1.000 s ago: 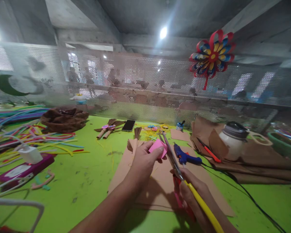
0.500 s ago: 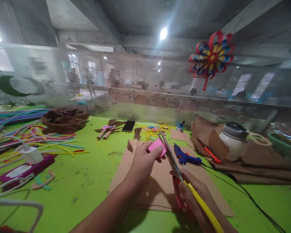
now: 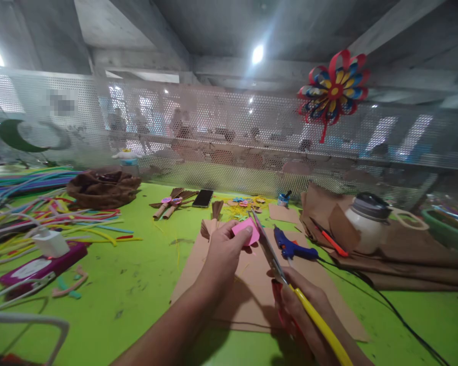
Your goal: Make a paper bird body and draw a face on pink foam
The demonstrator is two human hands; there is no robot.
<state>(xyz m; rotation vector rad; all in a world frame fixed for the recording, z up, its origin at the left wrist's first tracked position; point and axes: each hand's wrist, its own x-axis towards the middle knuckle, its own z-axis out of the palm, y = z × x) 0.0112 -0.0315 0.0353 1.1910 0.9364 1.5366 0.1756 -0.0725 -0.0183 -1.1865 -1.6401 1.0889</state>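
Note:
A small pink piece of paper [image 3: 245, 231] is pinched between the thumb and fingers of my left hand [image 3: 226, 249], above a sheet of brown cardboard [image 3: 248, 300]. My right hand [image 3: 303, 295] is closed round scissors [image 3: 269, 249] with yellow and red handles. Their blades point up and away, close to the paper's right edge; whether they touch it I cannot tell. Behind my left hand lies a pleated brown paper piece [image 3: 216, 213]. A blue glue gun [image 3: 292, 246] rests on the cardboard, right of the scissors.
Brown paper [image 3: 404, 264], a red cutter [image 3: 334, 240] and a lidded jar [image 3: 368, 218] are at the right. A black phone [image 3: 203, 198] and small paper figures [image 3: 171, 203] lie at the back. Pipe cleaners [image 3: 80, 223] and a purple power strip [image 3: 41, 264] occupy the left.
The pink paper and my left hand have shifted very slightly left. The scissors stay almost in place in my right hand.

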